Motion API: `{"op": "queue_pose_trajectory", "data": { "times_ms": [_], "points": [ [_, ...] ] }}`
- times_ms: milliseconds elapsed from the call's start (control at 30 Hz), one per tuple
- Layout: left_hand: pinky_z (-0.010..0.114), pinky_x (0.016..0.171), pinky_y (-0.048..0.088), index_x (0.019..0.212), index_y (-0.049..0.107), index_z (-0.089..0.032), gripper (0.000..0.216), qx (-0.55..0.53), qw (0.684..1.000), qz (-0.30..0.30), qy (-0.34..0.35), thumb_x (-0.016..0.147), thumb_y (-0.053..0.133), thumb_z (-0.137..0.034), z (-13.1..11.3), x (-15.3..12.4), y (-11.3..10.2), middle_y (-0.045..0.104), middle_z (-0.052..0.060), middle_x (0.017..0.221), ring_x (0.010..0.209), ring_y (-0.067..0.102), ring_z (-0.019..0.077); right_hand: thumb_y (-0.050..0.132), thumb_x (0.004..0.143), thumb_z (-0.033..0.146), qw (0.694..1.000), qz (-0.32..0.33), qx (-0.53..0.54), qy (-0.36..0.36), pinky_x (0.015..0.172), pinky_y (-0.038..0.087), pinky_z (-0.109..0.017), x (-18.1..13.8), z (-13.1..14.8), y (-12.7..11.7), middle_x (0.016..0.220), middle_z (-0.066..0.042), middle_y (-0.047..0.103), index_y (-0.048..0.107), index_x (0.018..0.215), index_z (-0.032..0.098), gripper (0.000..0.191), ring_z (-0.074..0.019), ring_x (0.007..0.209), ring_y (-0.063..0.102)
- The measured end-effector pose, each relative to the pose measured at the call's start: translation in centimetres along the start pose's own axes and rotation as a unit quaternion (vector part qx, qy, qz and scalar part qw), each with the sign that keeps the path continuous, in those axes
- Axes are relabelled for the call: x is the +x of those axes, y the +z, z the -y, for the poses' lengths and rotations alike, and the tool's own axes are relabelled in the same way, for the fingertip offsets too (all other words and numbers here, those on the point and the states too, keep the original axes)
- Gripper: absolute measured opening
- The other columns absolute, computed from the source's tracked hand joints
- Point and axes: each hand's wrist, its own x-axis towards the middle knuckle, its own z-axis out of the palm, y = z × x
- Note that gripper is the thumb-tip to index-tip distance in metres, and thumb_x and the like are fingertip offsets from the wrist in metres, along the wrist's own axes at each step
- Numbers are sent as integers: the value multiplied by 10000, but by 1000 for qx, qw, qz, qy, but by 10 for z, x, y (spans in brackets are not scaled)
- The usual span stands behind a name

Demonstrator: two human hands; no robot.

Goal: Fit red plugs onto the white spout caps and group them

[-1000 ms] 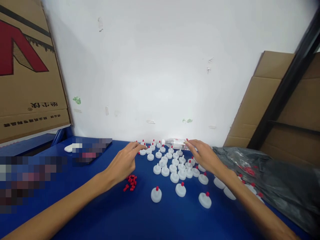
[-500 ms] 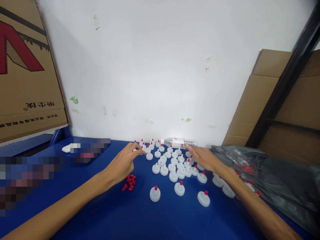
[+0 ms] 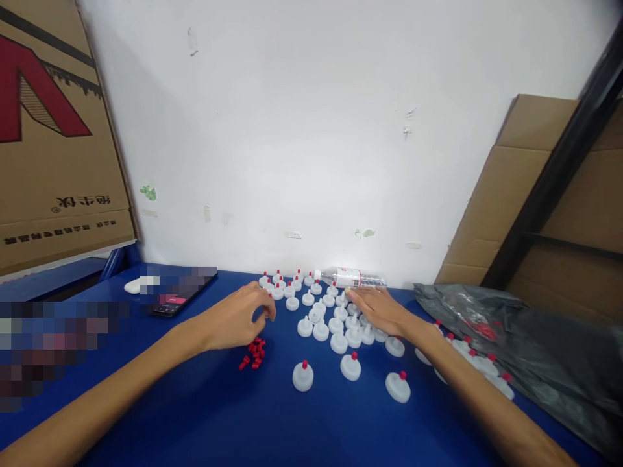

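My left hand (image 3: 242,316) is just behind a small pile of red caps (image 3: 254,355), its fingers curled with thumb and index fingertip close together. Whatever may be between those fingertips is hidden. Palm down, my right hand (image 3: 380,311) reaches over a cluster of white round lids with spouts (image 3: 339,325); its fingers are stretched out, and the fingertips are beside or on a lid. Some lids in the cluster have bare spouts. Others wear red caps, including a group at the back left (image 3: 277,292) and a capped lid (image 3: 302,376) at the front.
A clear plastic bottle (image 3: 348,277) lies against the wall. On the left are a phone (image 3: 170,303) and a white object (image 3: 134,286). A dark plastic sheet (image 3: 535,344) and a clear bag with red pieces (image 3: 479,321) lie on the right. Cardboard (image 3: 496,194) leans behind.
My left hand has drawn back from the far lids toward the red caps, its fingers curling in. My right hand has shifted left over the white lids.
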Motion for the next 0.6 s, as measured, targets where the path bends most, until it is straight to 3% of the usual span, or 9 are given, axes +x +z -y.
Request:
{"op": "queue_pose_trajectory", "data": {
  "times_ms": [133, 300, 467, 600],
  "points": [
    [279, 822, 510, 820, 741, -264, 114, -36, 995, 90, -15, 851, 637, -232, 4, -4, -10, 721, 16, 901, 904, 653, 210, 127, 1054, 594, 1000, 4, -7, 7, 1134, 329, -586, 0, 1, -1, 1309, -116, 687, 690, 1233, 203, 708, -331, 1300, 566],
    [256, 733, 514, 801, 771, -276, 111, -50, 992, 115, -21, 848, 712, -357, 13, -4, -4, 715, 31, 880, 879, 656, 214, 188, 1053, 598, 1000, -7, -29, 10, 1112, 366, -560, 0, 2, 0, 1352, -120, 663, 671, 1259, 198, 660, -334, 1320, 557],
    [257, 689, 500, 769, 752, -262, 111, -48, 994, 100, -12, 845, 680, -300, 11, -4, 3, 707, 36, 831, 835, 648, 216, 195, 1074, 521, 996, -71, -56, -5, 927, 493, -429, 0, 9, -8, 974, -96, 769, 722, 981, 201, 624, -287, 976, 716],
    [266, 689, 492, 828, 725, -235, 116, -31, 997, 71, -17, 871, 622, -268, 1, -2, 5, 713, 38, 858, 816, 652, 211, 366, 1044, 513, 984, -157, -80, 7, 807, 518, -421, -3, 19, -14, 1098, -134, 723, 677, 1103, 186, 455, -305, 934, 702]
  ]
}}
